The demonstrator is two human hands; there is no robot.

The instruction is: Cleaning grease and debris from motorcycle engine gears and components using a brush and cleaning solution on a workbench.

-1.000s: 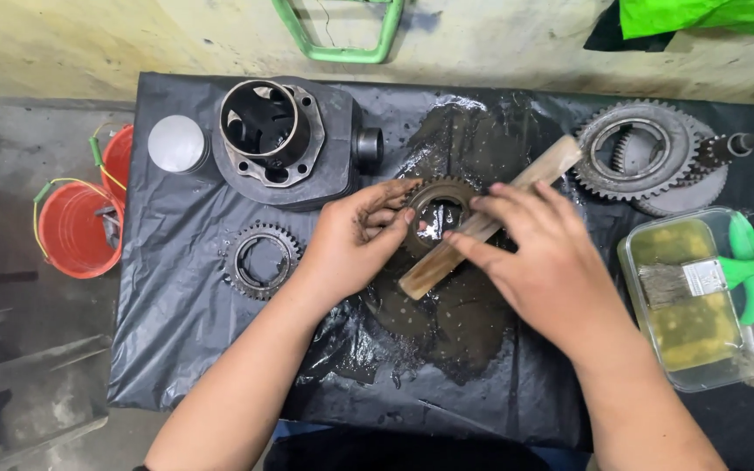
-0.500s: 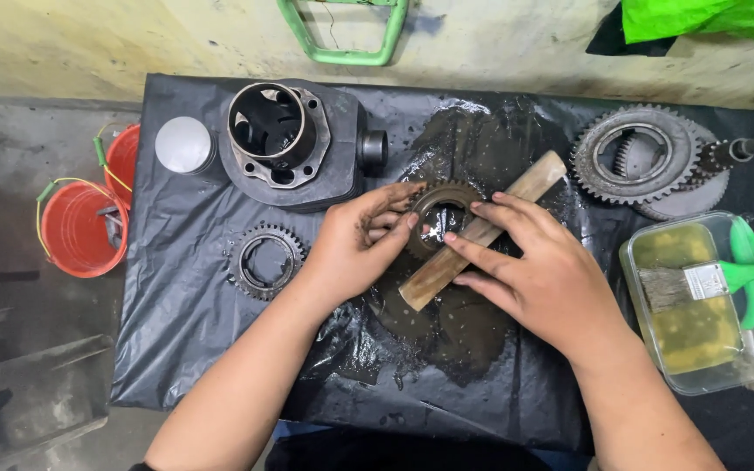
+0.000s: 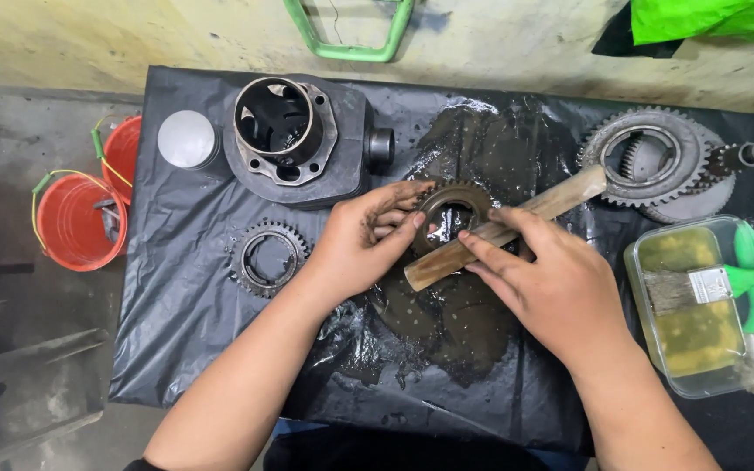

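Black oily sheet covered surface [image 3: 220, 349]: small steel gear [image 3: 451, 209], judged heavy, rigid, slippery, pinched rim-wise by left hand [image 3: 364, 244]; right hand [image 3: 551, 288] gripped wooden stick [image 3: 517, 222].

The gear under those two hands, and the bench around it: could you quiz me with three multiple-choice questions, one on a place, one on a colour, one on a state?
1. Where does the cylinder block lie?
A. beyond the left hand
B. in the plastic tub
C. on the floor

2. What colour are the buckets at the left?
A. blue
B. red
C. white

3. How is the wooden stick held?
A. standing upright
B. lying untouched
C. pressed across the gear by the right hand

Answers: 1 A, it sits on the black sheet above that hand; 2 B, both are red; 3 C, fingers rest on it.
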